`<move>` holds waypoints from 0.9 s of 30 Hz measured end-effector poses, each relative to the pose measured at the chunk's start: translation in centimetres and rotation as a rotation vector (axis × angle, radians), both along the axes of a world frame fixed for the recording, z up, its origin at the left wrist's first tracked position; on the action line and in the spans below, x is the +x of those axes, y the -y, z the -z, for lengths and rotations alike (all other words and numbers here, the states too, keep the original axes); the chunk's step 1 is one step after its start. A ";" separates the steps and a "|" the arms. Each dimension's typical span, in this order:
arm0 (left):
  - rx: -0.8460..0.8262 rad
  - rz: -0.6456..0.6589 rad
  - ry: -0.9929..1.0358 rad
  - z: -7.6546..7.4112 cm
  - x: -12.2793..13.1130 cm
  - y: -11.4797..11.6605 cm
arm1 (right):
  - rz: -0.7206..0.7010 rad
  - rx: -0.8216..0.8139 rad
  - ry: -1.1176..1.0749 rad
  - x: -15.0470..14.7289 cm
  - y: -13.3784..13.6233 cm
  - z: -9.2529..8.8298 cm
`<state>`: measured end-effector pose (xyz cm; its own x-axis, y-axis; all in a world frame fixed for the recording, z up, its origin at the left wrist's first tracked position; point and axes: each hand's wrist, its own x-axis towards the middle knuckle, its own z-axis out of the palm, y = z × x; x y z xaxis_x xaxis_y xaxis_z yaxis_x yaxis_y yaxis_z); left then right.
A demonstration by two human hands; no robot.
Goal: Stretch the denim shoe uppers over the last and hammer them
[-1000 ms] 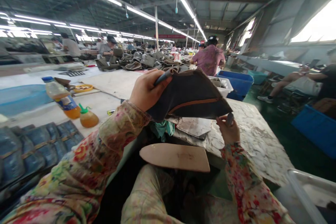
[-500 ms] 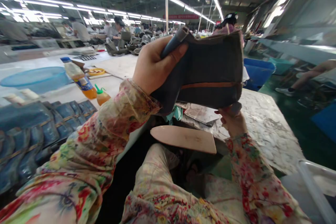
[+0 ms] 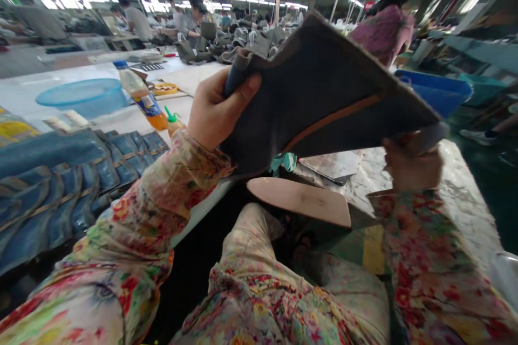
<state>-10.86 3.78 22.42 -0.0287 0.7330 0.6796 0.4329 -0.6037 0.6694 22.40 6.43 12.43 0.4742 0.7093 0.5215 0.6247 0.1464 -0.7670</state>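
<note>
A dark blue piece of material with a brown stripe hangs in the air between my two hands. My left hand is closed round its rolled left edge, thumb on top. At the lower right corner, my right hand pinches the piece; its fingers are blurred. Beneath the piece is a pale board with one rounded end, above my lap. Many similar blue pieces with brown strips lie overlapped in a row at the left.
A bottle of orange liquid, a small green-tipped bottle and a blue translucent basin stand on the left table. Blue bin at right. A person in pink sits beyond. Stained worktop at right.
My right hand has moved right, and the dark piece is now stretched out wider and tilted down to the right. The view has shifted, so the background sits differently.
</note>
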 end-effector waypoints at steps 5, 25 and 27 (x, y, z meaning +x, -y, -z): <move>-0.034 -0.015 0.138 2.8 -3.9 -0.1 | 0.048 0.242 0.303 -0.6 1.8 -6.2; -1.063 0.259 -0.136 24.9 -3.4 -0.2 | -0.408 -0.668 0.925 -2.4 0.3 1.7; -1.087 0.272 -0.144 26.2 -2.4 0.2 | -0.383 -0.783 0.878 -0.6 0.5 5.3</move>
<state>-13.22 3.59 -3.81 0.2488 0.9076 -0.3383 0.4919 0.1824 0.8513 21.84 5.90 7.18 -0.1288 0.9893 -0.0690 0.9896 0.1238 -0.0735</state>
